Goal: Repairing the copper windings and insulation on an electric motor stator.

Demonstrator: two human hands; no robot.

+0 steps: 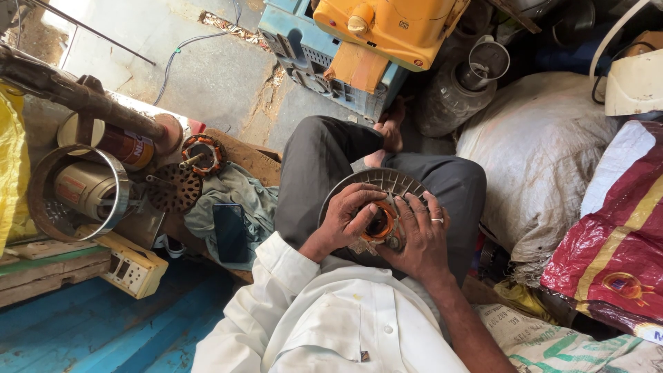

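The person sits cross-legged, and a round finned motor housing (376,183) rests on the lap, propped against the grey-trousered knee so its open face tilts up toward the eyes. Inside it sits a stator with orange-copper windings (380,222).

The left hand (349,217) curls over the near-left rim of the housing, fingers bent onto the winding, steadying the part against the lap. The right hand (418,238), with a ring on one finger, clasps the right side, fingers bent inward over the stator; whether they pinch a wire or a small tool cannot be told. Both hands grasp the assembly; neither is released.

Left of the knee, within reach, a dark phone (230,231) lies on a grey-green cloth (238,193). Just beyond, a second wound stator (204,153) and a perforated rusty disc (174,188) lie on the bench edge. Farther left stands a metal ring (76,193) around a cylindrical motor body. At the far side, a yellow machine (387,24) rests on a blue crate (311,48).
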